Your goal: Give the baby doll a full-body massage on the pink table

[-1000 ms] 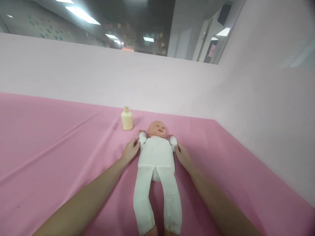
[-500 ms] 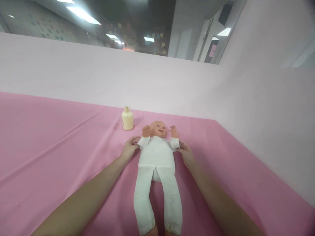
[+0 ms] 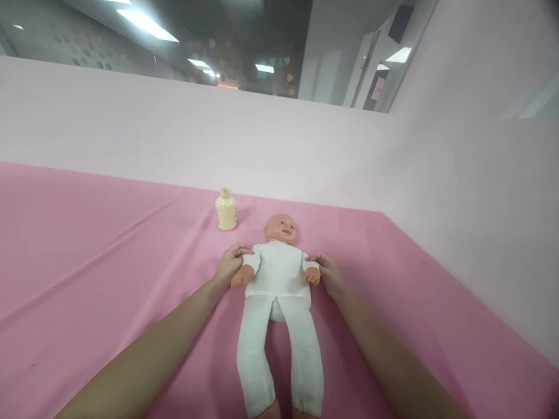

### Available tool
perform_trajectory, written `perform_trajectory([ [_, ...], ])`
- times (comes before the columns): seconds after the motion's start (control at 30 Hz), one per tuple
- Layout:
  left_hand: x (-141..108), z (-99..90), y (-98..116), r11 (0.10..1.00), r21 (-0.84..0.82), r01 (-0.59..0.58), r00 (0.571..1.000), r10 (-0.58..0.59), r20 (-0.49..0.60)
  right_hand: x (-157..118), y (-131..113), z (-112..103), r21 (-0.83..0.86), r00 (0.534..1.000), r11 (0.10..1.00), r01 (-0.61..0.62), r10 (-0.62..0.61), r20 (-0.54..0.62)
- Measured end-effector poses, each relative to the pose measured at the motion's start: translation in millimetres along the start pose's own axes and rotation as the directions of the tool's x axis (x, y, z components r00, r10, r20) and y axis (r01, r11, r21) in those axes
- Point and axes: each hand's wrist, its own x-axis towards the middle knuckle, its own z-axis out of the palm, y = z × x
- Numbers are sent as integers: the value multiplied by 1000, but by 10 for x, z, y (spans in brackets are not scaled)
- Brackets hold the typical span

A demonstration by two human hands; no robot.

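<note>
Head view: doll [image 3: 278, 270] between left hand [image 3: 231, 263] and right hand [image 3: 331, 274].

Likely care-training room, baby doll [image 3: 278, 270], pink cloth [image 3: 393, 291]

Left forearm [image 3: 152, 346] and right forearm [image 3: 384, 346] reach forward, slanting together; left grip [image 3: 232, 263] and right grip [image 3: 331, 274] level, fingers [image 3: 239, 249] bent inward

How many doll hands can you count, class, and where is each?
2: one doll hand beside the person's left hand, the other doll hand beside the person's right hand. Both show plainly.
</note>
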Motion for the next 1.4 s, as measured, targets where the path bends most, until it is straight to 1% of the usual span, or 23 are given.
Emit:
perform_trajectory([
  [0.07,-47,26,60,1000,14,-23,998,22,52,4,-10,3,-65,1000,998,17,-15,24],
  [0.13,-87,49,110,996,72,-49,995,43,85,6,-26,15,-111,999,993,45,-41,33],
  [0.23,-134,77,167,972,211,-102,994,92,58,-1,-57,38,-171,993,979,115,-113,20],
  [0.33,-176,104,225,903,378,-201,978,209,21,-21,-67,38,-294,976,935,198,-215,-27],
  [0.43,-199,122,257,835,475,-278,952,307,16,-30,-34,8,-445,965,871,207,-256,-50],
  [0.5,-192,118,244,818,503,-279,947,320,6,-20,2,-19,-490,970,853,179,-236,-56],
  [0.57,-170,99,208,796,546,-262,949,314,-3,1,31,-41,-500,974,852,156,-216,-64],
  [0.67,-137,66,159,779,585,-225,960,279,-1,27,41,-55,-512,980,848,140,-193,-53],
  [0.87,-136,40,154,871,480,-108,985,157,-64,26,13,-41,-551,987,826,114,-156,-28],
  [0.97,-128,35,140,885,456,-96,987,144,-71,31,28,-46,-537,989,838,94,-139,-44],
  [1.07,-105,34,115,922,375,-98,991,126,-51,45,42,-64,-498,989,862,93,-138,-56],
  [1.17,-87,34,103,965,253,-66,997,73,-17,66,43,-80,-386,993,918,92,-111,-27],
  [1.27,-77,30,110,996,94,-6,1000,8,-23,93,42,-82,-166,997,983,73,-79,-27],
  [1.33,-69,27,116,1000,-24,16,1000,-16,-19,109,41,-80,-41,997,997,72,-74,-27],
  [1.4,-55,25,111,994,-108,17,1000,-17,-5,113,40,-78,15,997,997,70,-69,-21],
])
